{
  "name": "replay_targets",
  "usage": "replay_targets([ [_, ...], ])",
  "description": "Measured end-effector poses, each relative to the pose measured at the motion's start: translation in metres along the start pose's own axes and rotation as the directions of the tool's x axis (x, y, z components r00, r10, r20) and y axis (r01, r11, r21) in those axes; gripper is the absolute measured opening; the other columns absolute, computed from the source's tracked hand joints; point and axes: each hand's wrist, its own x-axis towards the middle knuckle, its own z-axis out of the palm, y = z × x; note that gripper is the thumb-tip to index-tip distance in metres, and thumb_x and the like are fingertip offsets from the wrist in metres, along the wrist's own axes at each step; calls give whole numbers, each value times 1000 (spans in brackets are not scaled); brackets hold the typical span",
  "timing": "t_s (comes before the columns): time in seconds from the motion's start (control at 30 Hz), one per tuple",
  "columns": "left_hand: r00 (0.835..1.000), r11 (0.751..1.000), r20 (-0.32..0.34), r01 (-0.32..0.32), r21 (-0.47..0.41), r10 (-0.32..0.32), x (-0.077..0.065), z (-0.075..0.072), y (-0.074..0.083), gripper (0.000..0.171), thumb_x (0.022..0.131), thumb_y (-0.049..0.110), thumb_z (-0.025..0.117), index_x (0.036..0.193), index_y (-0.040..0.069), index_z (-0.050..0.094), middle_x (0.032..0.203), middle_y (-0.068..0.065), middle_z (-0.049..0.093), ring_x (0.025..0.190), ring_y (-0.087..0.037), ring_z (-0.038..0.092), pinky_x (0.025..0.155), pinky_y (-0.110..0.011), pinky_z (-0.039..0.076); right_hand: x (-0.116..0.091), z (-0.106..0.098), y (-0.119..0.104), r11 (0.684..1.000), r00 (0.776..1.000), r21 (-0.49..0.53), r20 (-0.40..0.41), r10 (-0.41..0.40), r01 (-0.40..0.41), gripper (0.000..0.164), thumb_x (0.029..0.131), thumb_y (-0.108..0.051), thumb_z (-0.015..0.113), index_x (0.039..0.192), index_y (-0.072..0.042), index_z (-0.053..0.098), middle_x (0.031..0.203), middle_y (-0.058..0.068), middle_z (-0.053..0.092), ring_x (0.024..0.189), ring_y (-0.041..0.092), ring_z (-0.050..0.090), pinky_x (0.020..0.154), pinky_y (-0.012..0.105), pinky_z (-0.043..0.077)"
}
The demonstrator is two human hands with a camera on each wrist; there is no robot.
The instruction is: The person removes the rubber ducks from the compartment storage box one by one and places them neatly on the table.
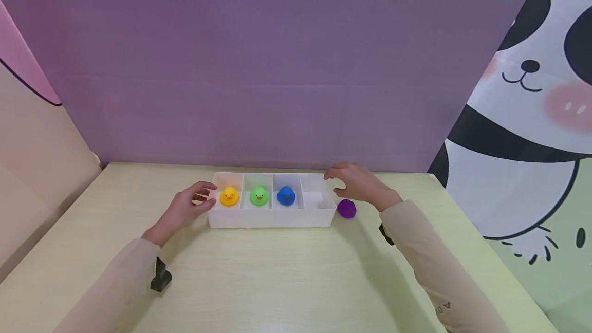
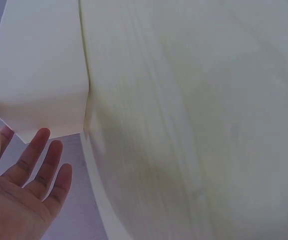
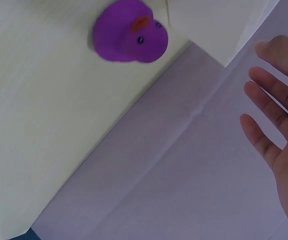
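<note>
A white divided box [image 1: 270, 218] stands on the table. Its compartments hold a yellow duck [image 1: 229, 196], a green duck [image 1: 259, 196] and a blue duck [image 1: 286, 196], left to right; the rightmost one has no duck. My left hand [image 1: 187, 208] is at the box's left end, fingertips right at the wall and fingers loosely spread. Over the right end hovers my right hand [image 1: 358, 184], thumb and fingers apart with nothing between them. Just below it, outside the box, a purple duck [image 3: 129, 32] sits on the table close to the right wall.
The pale wooden table [image 1: 259, 281] ends just behind the box, against a purple backdrop [image 1: 277, 76]. At the right, a panda picture [image 1: 522, 112] covers the wall. Dark wrist cameras, such as the left one [image 1: 161, 275], jut from below both sleeves.
</note>
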Motion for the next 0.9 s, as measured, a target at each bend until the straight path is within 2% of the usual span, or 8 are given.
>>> replay_targets([
  [0.13, 1000, 1000, 3, 5, 0, -5, 0, 0, 2, 36, 88, 20, 60, 122, 12, 51, 117, -20, 56, 101, -34, 57, 86, -44, 51, 6, 5, -7, 999, 999, 23, -16, -33, 33, 34, 77, -9, 69, 110, -9, 62, 109, 4, 64, 103, 24, 59, 89, 41, 48],
  [0.57, 1000, 1000, 0, 12, 1, -12, 1, 0, 1, 36, 88, 21, 60, 122, 13, 50, 118, -21, 56, 102, -33, 57, 87, -44, 50, 34, 19, -32, 989, 986, 18, -74, -148, 150, 29, 78, -12, 68, 106, -11, 64, 108, 1, 63, 102, 21, 58, 88, 36, 48],
  [0.9, 1000, 1000, 8, 25, 6, -25, 0, 0, 1, 37, 88, 20, 60, 123, 13, 50, 118, -20, 55, 102, -34, 56, 86, -44, 51, 48, 27, -51, 989, 988, 0, -47, -148, 148, 27, 79, -16, 68, 106, -12, 64, 108, 0, 63, 105, 21, 56, 96, 40, 42],
])
